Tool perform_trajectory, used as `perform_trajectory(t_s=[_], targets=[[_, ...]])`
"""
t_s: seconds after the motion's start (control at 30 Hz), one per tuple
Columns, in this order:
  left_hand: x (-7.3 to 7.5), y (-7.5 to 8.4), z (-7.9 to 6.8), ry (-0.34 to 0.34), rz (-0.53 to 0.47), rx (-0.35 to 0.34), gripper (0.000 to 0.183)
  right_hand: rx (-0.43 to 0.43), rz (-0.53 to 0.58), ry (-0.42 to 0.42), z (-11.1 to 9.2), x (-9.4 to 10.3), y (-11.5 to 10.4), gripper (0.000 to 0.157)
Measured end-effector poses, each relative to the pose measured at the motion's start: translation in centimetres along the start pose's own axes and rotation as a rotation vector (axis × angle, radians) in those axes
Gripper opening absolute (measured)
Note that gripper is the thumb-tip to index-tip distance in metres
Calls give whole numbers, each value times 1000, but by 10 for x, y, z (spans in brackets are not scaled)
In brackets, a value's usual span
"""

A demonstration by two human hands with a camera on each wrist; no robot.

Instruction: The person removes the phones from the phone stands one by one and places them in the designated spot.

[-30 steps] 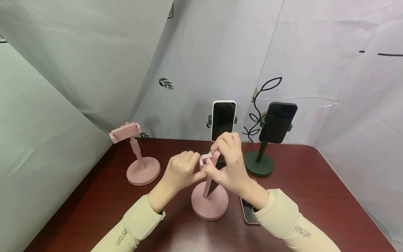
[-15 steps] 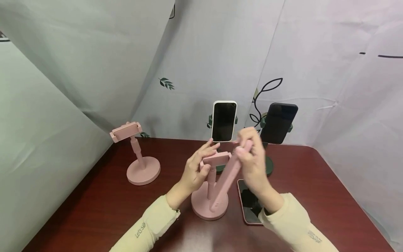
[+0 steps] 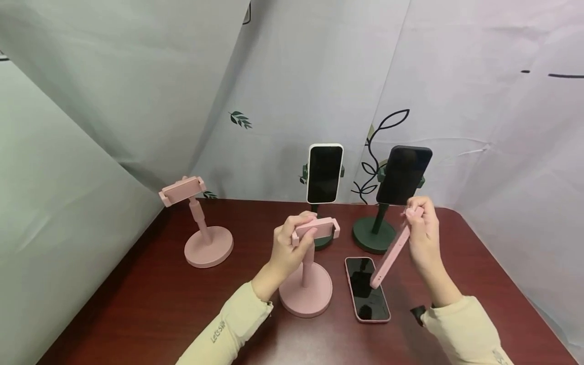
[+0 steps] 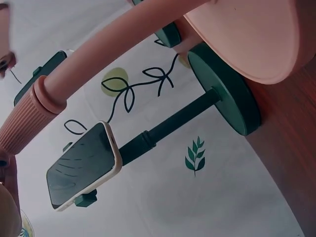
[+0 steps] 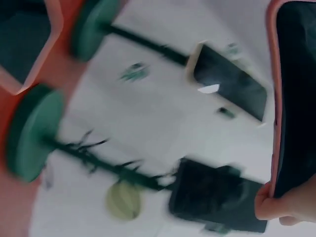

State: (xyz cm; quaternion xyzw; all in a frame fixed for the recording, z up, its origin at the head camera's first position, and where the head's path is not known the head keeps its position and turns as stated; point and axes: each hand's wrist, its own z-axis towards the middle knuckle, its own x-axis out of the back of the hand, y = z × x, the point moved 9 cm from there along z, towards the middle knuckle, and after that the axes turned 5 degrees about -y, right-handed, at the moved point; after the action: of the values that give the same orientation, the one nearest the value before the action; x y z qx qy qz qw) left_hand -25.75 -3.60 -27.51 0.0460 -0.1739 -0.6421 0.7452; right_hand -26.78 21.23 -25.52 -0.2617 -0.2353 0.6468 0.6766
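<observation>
In the head view my left hand [image 3: 289,241] grips the holder [image 3: 321,229] of a pink phone stand, thumb in front and fingers behind. The stand's round base [image 3: 303,299] rests on the table; its post [image 4: 108,54] crosses the left wrist view. My right hand [image 3: 424,233] pinches the upper end of a phone in a pink case [image 3: 392,256], seen nearly edge-on and tilted. Its dark screen [image 5: 298,98] shows in the right wrist view. Below and left of it, another phone in a pink case [image 3: 367,294] lies screen up on the table.
A second pink stand [image 3: 207,246] with a bare holder stands at the left. Behind are two green stands, one bearing a white-cased phone [image 3: 325,174], the other a black phone [image 3: 404,175]. A printed cloth [image 3: 292,101] hangs behind the red-brown table [image 3: 137,299].
The pink-cased phone has come away from the middle pink stand and moved right in my right hand. My left hand has shifted from the holder's edge to a grip around it.
</observation>
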Motion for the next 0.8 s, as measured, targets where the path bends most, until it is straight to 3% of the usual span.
perform_trajectory(t_s=[0.17,0.33,0.6,0.8], targets=[[0,1,-1,9,-31,48,33,-50,-484,-175,-12,10,31,6],[-1,1,-4,12,-45,76,30,-157,-745,-332,-27,15,65,10],[-2,1,-4,9,-64,106,29,-312,-996,-569,-46,25,113,11],[-1,-1,-4,16,-79,142,34,-334,-1042,-566,-46,28,133,12]])
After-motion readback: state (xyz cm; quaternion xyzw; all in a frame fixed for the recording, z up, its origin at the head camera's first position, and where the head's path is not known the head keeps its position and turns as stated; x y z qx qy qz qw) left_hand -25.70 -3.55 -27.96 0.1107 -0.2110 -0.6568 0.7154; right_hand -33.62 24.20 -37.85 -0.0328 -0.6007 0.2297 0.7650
